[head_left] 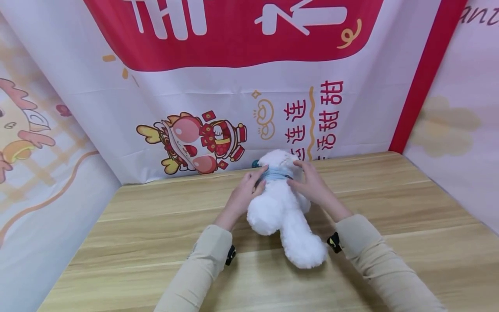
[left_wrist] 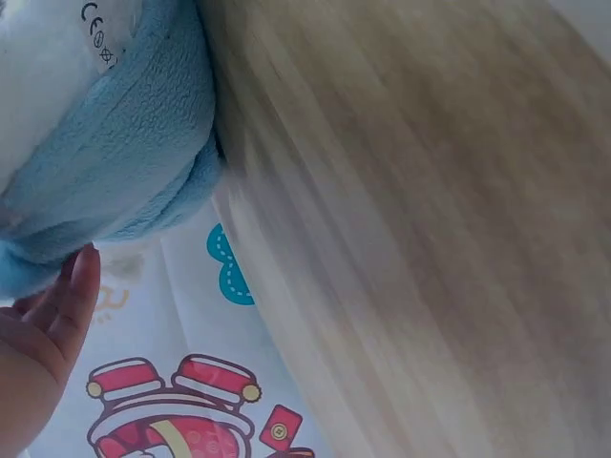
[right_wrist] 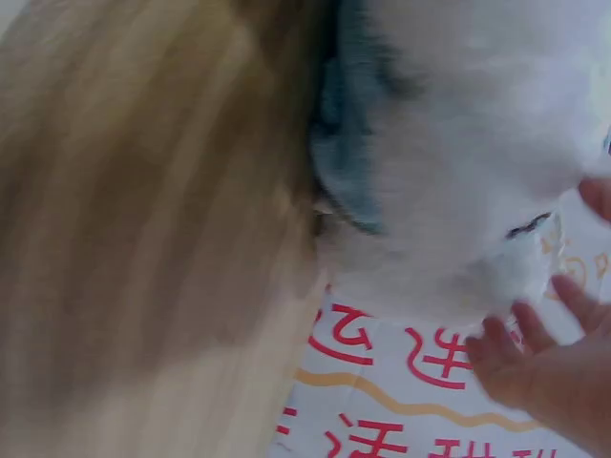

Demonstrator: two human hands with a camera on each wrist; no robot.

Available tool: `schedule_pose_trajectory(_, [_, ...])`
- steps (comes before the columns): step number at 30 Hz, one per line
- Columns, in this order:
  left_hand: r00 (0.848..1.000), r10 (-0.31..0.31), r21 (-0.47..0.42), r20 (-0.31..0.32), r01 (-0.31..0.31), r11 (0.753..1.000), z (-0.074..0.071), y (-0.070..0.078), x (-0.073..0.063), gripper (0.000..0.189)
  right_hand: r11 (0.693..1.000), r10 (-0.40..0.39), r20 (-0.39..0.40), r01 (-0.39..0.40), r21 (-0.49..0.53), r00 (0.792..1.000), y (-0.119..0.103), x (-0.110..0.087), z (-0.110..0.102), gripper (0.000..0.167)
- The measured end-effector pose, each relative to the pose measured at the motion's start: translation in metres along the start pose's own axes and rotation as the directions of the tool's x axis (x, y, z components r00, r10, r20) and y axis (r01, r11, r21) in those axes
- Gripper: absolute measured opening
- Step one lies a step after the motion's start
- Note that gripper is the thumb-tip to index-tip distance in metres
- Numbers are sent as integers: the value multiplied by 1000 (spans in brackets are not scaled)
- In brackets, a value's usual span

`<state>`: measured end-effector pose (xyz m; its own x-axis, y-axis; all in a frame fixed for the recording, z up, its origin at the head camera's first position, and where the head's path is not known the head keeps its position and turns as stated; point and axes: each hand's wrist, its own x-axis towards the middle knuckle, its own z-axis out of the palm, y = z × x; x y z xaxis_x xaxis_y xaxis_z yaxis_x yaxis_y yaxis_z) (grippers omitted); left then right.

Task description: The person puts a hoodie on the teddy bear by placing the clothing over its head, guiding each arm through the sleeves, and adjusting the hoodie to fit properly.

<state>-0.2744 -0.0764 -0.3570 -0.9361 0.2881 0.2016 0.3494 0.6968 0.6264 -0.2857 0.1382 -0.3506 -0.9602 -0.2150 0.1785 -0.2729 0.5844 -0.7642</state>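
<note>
A white plush toy (head_left: pixel 269 208) with a long fluffy tail (head_left: pixel 302 242) sits on the table, its back and tail toward me. Around its neck lies a light blue fleece scarf (head_left: pixel 276 174). My left hand (head_left: pixel 246 190) touches the scarf's left side, and its fingers reach the blue fabric's edge in the left wrist view. At the toy's right, my right hand (head_left: pixel 312 184) has its fingers spread around the head and neck. The right wrist view shows those fingers parted beside the white fur (right_wrist: pixel 458 162). Printed marks show on a white label (left_wrist: pixel 100 38) by the scarf.
The wood-grain table (head_left: pixel 163 234) meets a printed white backdrop (head_left: pixel 218 95) close behind the toy. Side panels (head_left: pixel 43 173) rise to the left and right. A teal piece with white stitching (left_wrist: pixel 232 267) shows beyond the scarf. Dark wrist cameras (head_left: pixel 231 255) sit under both sleeves.
</note>
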Motion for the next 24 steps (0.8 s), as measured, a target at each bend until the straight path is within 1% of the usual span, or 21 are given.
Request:
schedule_pose_trajectory(2, [1000, -4, -20, -20, 4, 1000, 1, -2, 0, 42, 997, 65, -23, -66, -37, 998, 7, 1, 1, 59])
schedule_pose_trajectory(3, [1000, -6, -29, -30, 5, 1000, 1, -2, 0, 41, 994, 101, -20, -102, -40, 995, 10, 2, 1, 59])
schedule_pose_trajectory(5, [999, -12, -47, -49, 10, 999, 2, -3, 1, 39, 987, 153, 6, -152, -48, 988, 16, 2, 3, 56])
schedule_pose_trajectory(7, [998, -6, -57, -57, 3, 998, 2, -3, 2, 39, 983, 177, 58, -173, -69, 983, 20, 3, 4, 51])
schedule_pose_trajectory(10, [998, 11, -60, -59, -15, 998, 0, -2, 2, 41, 988, 146, 145, -136, -76, 979, 25, 2, 5, 44])
schedule_pose_trajectory(12, [998, 18, -69, -57, -22, 997, -1, -2, 3, 40, 991, 122, 180, -111, -72, 976, 25, 1, 7, 41])
schedule_pose_trajectory(14, [998, 26, -74, -58, -30, 997, -2, -3, 3, 41, 994, 105, 209, -97, -46, 972, 25, 0, 8, 40])
schedule_pose_trajectory(19, [997, 59, -53, -56, -62, 997, -4, -12, 7, 47, 998, 52, 258, -55, 6, 965, 22, -2, 9, 44])
schedule_pose_trajectory(21, [998, 53, -54, -45, -55, 997, -5, -15, 7, 48, 999, 29, 274, -31, 5, 961, 22, -3, 8, 46])
schedule_pose_trajectory(24, [998, 41, -62, -38, -44, 997, -6, -19, 7, 44, 1000, 25, 275, -25, -5, 961, 20, -2, 6, 49])
